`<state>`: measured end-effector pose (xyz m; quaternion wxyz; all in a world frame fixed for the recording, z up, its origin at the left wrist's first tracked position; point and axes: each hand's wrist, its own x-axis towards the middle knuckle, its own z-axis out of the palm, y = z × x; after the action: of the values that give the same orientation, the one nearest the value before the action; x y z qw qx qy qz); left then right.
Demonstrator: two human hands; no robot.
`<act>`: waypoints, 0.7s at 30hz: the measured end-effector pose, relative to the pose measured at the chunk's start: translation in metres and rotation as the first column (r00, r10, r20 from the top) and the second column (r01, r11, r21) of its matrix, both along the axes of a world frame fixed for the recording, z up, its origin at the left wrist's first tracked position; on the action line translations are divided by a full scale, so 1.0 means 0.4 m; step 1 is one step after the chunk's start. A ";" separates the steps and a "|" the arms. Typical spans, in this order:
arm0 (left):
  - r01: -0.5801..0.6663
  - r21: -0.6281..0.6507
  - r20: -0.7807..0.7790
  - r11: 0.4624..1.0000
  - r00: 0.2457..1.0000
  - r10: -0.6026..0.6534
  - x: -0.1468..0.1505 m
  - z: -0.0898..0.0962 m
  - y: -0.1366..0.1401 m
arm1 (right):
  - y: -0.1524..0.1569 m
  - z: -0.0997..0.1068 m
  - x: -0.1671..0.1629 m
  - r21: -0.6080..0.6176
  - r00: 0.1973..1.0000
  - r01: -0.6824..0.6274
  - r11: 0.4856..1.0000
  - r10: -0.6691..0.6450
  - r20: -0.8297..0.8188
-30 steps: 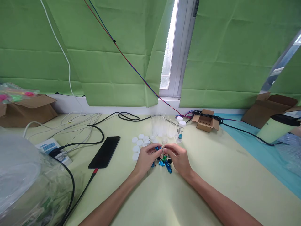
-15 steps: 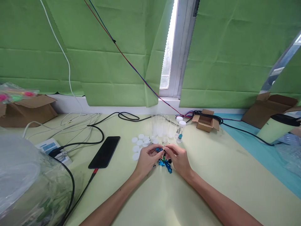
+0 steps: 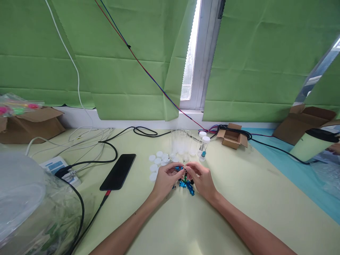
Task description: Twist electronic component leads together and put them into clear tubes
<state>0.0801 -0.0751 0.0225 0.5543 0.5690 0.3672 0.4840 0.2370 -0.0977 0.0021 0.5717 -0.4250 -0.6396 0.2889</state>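
My left hand [image 3: 168, 179] is closed, its fingertips pinching a small shiny blue metallic piece [image 3: 179, 168]. Fingertip to fingertip with it, my right hand [image 3: 201, 177] is closed too, pinching at the end of that piece; what exactly lies between its fingers is too small to make out. Below the hands, on the table, lie several blue metallic pieces [image 3: 190, 188], with a green one and black ones among them, partly covered by the fingers. Round white caps [image 3: 153, 168] are spread to the left of my left hand. Clear tubes [image 3: 181, 143] stand just behind the hands.
A capped tube [image 3: 204, 150] with a blue piece inside stands at the back right. Left lies a black phone [image 3: 118, 172] with a cable, beside a clear plastic bag [image 3: 53, 212]. Small open cardboard box [image 3: 230, 139] behind; lidded cup [image 3: 310, 145] far right. Another person's hand [image 3: 335, 148] shows at the right edge.
My two hands stay almost in place, with only slight finger movement at the blue piece. Another person's hand has appeared at the right edge by the cup.
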 end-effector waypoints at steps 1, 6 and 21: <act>-0.007 -0.012 0.012 1.000 1.000 0.007 -0.001 0.001 0.002 | 0.000 0.000 0.000 0.000 1.000 -0.014 1.000 0.014 -0.001; -0.044 -0.105 0.053 0.994 0.997 0.050 -0.006 0.010 0.008 | 0.002 -0.001 -0.001 0.014 0.998 -0.061 0.998 0.061 -0.019; -0.002 -0.086 0.069 0.996 0.998 0.008 -0.003 0.011 0.003 | 0.003 0.004 0.002 -0.001 0.999 -0.024 1.000 0.024 0.045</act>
<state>0.0789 -0.0738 0.0269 0.5893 0.5264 0.3696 0.4888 0.2378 -0.0967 0.0035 0.5537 -0.4237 -0.6573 0.2863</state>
